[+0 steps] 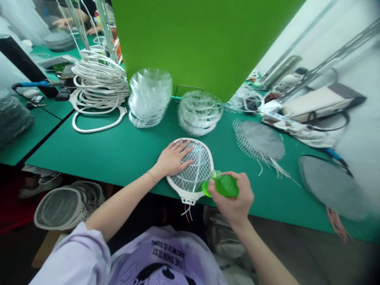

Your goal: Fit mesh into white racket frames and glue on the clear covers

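Observation:
A white mosquito swatter head with wire mesh lies flat at the table's front edge. Red and white wires hang from its neck. My left hand is spread flat on the mesh, fingers apart. At the right side of the frame, my right hand is closed around a translucent green thing with rounded ends; its exact kind is hard to tell. The green thing's near end is at or just above the frame's right rim; I cannot tell if they touch.
Behind stand stacks of white frames, clear plastic rings and more rings. Mesh sheets and a grey mesh pile lie to the right. A green board rises at the back. Finished-looking heads sit lower left.

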Demonstrator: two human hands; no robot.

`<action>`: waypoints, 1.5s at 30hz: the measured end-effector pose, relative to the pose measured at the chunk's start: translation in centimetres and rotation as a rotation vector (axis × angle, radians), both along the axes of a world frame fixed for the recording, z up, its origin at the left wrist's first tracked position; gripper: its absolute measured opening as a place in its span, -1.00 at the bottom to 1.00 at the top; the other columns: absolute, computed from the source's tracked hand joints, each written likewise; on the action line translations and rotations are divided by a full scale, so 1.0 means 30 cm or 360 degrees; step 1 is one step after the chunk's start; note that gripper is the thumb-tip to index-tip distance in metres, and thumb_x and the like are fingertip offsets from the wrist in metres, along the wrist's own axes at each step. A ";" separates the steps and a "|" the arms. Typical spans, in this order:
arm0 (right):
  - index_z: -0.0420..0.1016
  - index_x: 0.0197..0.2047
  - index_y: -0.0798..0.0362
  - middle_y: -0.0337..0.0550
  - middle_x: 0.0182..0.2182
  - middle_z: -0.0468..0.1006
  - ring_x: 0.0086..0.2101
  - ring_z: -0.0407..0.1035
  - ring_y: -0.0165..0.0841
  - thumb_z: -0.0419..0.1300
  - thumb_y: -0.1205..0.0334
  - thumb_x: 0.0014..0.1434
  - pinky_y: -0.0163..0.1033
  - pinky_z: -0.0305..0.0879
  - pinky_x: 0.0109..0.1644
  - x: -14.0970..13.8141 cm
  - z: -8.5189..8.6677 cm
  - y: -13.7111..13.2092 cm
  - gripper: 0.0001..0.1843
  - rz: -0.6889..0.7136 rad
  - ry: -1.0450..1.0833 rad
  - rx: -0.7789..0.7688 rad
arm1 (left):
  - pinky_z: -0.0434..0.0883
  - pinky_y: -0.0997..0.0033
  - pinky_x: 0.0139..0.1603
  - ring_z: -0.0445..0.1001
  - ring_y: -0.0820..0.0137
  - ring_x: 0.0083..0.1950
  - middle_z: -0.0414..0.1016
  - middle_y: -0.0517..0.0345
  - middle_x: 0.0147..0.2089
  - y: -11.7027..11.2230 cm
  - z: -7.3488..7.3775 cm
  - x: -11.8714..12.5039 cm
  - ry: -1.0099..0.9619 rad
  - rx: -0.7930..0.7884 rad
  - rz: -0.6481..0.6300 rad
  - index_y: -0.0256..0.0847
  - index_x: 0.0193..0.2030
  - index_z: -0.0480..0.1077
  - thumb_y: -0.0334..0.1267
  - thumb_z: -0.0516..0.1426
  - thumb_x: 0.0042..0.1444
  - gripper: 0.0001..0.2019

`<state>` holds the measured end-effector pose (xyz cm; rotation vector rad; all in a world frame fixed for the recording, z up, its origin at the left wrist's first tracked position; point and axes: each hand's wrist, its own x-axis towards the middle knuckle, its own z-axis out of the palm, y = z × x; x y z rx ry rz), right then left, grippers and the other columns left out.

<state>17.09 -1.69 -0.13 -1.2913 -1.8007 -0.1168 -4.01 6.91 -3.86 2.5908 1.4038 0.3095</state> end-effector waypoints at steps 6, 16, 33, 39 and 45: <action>0.37 -0.23 -0.01 -0.22 -0.39 0.40 -0.38 0.36 -0.27 0.30 0.09 0.06 -0.12 0.35 -0.27 0.054 -0.008 0.110 -0.74 -0.0168 0.0094 -0.0037 | -0.06 0.06 0.50 -0.14 0.19 0.56 -0.14 0.19 0.56 0.003 0.011 0.002 0.0011 -0.0036 0.0011 -0.02 0.51 -0.01 0.16 -0.18 0.41 -0.37; 0.36 -0.24 -0.01 -0.19 -0.36 0.42 -0.35 0.38 -0.25 0.29 0.08 0.01 -0.12 0.35 -0.25 0.084 -0.005 0.235 -0.72 -0.0143 0.0221 -0.0143 | -0.07 0.06 0.51 -0.15 0.20 0.56 -0.13 0.20 0.56 0.006 0.018 0.006 0.0058 -0.0017 0.0012 -0.01 0.51 -0.04 0.17 -0.19 0.41 -0.37; 0.32 -0.21 -0.01 -0.07 -0.23 0.47 -0.23 0.40 -0.16 0.21 0.05 -0.04 -0.09 0.35 -0.14 0.000 -0.021 0.497 -0.67 -0.0067 0.0409 -0.0320 | 0.09 0.03 0.44 0.08 0.14 0.49 0.11 0.12 0.50 -0.028 0.074 0.002 0.0078 -0.0009 -0.0048 -0.03 0.46 0.10 0.13 -0.09 0.38 -0.41; 0.35 -0.19 -0.01 -0.05 -0.19 0.49 -0.20 0.42 -0.15 0.22 0.04 -0.02 -0.09 0.36 -0.14 -0.003 -0.025 0.501 -0.67 0.0009 0.0329 -0.0385 | 0.08 0.04 0.44 0.10 0.10 0.48 0.18 -0.05 0.46 0.035 0.076 0.091 0.0060 0.0029 0.0002 -0.25 0.43 0.12 0.10 -0.11 0.39 -0.38; 0.35 -0.18 -0.02 -0.06 -0.20 0.48 -0.24 0.42 -0.16 0.21 0.05 0.00 -0.11 0.35 -0.20 0.007 0.009 0.447 -0.68 -0.0173 0.0360 -0.0276 | -0.02 0.01 0.48 0.00 0.11 0.52 0.07 0.04 0.51 0.049 0.045 0.109 0.0052 -0.0015 -0.0047 -0.16 0.50 -0.03 0.23 -0.12 0.35 -0.27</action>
